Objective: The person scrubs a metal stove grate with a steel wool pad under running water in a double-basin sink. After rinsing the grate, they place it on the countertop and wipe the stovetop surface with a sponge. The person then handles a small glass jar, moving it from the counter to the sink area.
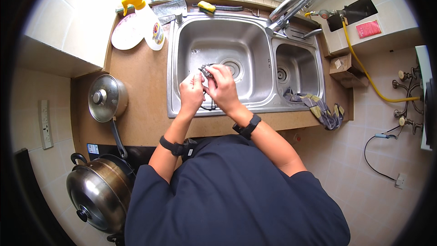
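Both my hands meet over the near side of the large stainless steel sink basin (252, 78). My right hand (223, 87) has its fingers closed on a dark, crinkled metallic object, perhaps a steel wool scourer (206, 70). My left hand (192, 92) is close beside it, thumb and fingers pinched near the same object; whether it grips the object too is unclear. A thin black cord or handle (208, 109) shows below the hands, by the sink's front rim. What it joins is hidden by the fingers. Each wrist wears a black band.
A chrome faucet (290, 8) rises behind the sinks. A checked cloth (319, 107) drapes over the small basin's edge. A yellow sponge (206, 7) lies behind the large basin. To the left are a spray bottle (153, 29), a plate (126, 34), a lidded saucepan (107, 98) and a steamer pot (99, 194).
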A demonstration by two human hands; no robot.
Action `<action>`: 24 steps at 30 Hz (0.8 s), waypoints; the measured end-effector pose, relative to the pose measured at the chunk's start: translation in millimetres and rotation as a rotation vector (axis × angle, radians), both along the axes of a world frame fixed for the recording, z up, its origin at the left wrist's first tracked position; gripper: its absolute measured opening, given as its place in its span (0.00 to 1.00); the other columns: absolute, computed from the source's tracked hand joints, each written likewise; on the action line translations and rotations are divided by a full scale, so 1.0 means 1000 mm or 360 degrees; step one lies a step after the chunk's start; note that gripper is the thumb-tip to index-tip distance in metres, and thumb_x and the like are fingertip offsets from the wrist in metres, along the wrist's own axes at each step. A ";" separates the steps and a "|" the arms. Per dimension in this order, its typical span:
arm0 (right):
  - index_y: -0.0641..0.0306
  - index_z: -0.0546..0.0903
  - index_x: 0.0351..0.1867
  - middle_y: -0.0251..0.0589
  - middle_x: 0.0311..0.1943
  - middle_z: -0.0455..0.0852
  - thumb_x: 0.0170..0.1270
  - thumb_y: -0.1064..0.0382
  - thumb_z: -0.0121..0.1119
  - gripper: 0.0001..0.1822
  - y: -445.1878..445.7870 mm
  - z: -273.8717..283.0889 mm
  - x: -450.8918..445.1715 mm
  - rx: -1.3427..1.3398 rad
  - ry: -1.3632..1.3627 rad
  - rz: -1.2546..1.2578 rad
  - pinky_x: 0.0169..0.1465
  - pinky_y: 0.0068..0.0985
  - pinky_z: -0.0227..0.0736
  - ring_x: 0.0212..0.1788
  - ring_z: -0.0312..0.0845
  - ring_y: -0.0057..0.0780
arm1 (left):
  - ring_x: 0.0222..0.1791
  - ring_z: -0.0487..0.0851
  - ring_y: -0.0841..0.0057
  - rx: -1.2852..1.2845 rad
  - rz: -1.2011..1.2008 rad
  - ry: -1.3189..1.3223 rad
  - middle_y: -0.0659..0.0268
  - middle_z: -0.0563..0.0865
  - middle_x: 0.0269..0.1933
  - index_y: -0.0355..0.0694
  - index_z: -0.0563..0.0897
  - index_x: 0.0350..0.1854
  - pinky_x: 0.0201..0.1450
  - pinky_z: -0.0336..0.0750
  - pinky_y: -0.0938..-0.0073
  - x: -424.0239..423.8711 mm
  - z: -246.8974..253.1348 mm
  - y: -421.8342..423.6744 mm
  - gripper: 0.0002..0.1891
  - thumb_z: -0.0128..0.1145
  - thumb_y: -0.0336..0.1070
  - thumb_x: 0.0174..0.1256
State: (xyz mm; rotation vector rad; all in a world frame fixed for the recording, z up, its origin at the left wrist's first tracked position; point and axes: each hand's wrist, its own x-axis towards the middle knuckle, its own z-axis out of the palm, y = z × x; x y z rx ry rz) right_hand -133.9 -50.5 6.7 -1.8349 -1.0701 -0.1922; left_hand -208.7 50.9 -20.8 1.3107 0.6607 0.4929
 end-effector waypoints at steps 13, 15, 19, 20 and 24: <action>0.69 0.83 0.41 0.48 0.41 0.83 0.55 0.78 0.59 0.11 -0.017 0.001 0.003 -0.0254 0.0077 0.0255 0.52 0.38 0.76 0.47 0.78 0.49 | 0.17 0.84 0.77 -0.0135 0.0096 -0.0003 0.65 0.79 0.21 0.33 0.75 0.31 0.10 0.67 0.80 -0.005 -0.005 -0.006 0.19 0.48 0.41 0.82; 0.69 0.83 0.40 0.48 0.40 0.83 0.56 0.78 0.59 0.10 -0.034 -0.011 0.001 -0.0477 0.0259 0.0391 0.52 0.38 0.76 0.46 0.79 0.49 | 0.18 0.84 0.76 -0.0216 0.0071 -0.0085 0.67 0.76 0.19 0.34 0.74 0.32 0.11 0.69 0.81 -0.009 -0.012 0.006 0.20 0.46 0.44 0.83; 0.68 0.83 0.43 0.48 0.40 0.83 0.54 0.78 0.61 0.13 -0.041 0.000 -0.001 -0.0048 0.0138 0.0128 0.51 0.37 0.76 0.45 0.79 0.48 | 0.19 0.84 0.76 -0.0224 -0.0006 -0.0147 0.73 0.69 0.17 0.39 0.75 0.32 0.13 0.68 0.81 -0.004 0.008 0.005 0.18 0.46 0.45 0.83; 0.66 0.84 0.46 0.49 0.44 0.84 0.55 0.77 0.64 0.16 -0.040 0.004 0.000 0.0043 0.0101 0.0019 0.51 0.37 0.77 0.47 0.80 0.47 | 0.19 0.84 0.76 -0.0219 -0.0001 -0.0161 0.73 0.69 0.17 0.38 0.75 0.32 0.13 0.68 0.81 -0.004 0.010 0.004 0.18 0.46 0.45 0.83; 0.68 0.83 0.47 0.48 0.44 0.84 0.59 0.71 0.68 0.14 -0.026 0.015 0.018 0.0251 0.0288 -0.0540 0.50 0.34 0.77 0.48 0.82 0.42 | 0.18 0.84 0.76 -0.0160 -0.0074 -0.0138 0.73 0.69 0.18 0.38 0.75 0.32 0.13 0.67 0.81 -0.007 0.025 -0.002 0.19 0.46 0.44 0.83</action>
